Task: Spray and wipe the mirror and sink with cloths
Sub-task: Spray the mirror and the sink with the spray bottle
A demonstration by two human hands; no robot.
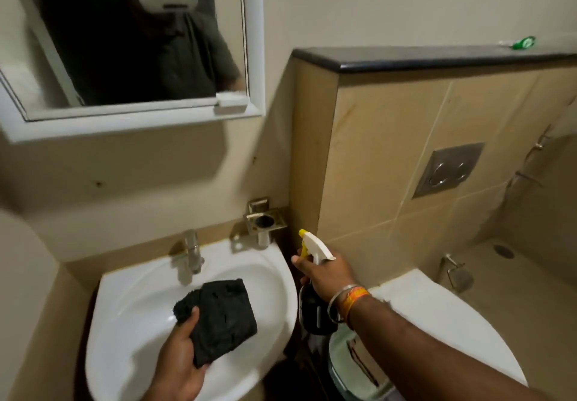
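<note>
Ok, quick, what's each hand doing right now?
Left hand: holding the black cloth over the sink.
Right hand: gripping the spray bottle.

Toward the lower left of the frame, the sink point(131, 332) basin lies open on its left half; the dark cloth point(218, 319), gripped by the left hand point(181, 360), fills its middle and right. The faucet point(191, 254) stands at the back rim, blocking the way straight to the wall. At the sink's upper right a metal holder point(264, 220) juts from the wall. The right hand point(324, 271), gripping the spray bottle point(313, 282), fills the narrow gap between sink and tiled partition point(390, 157). Bare wall lies open between faucet and mirror point(131, 41), upper left.
</note>
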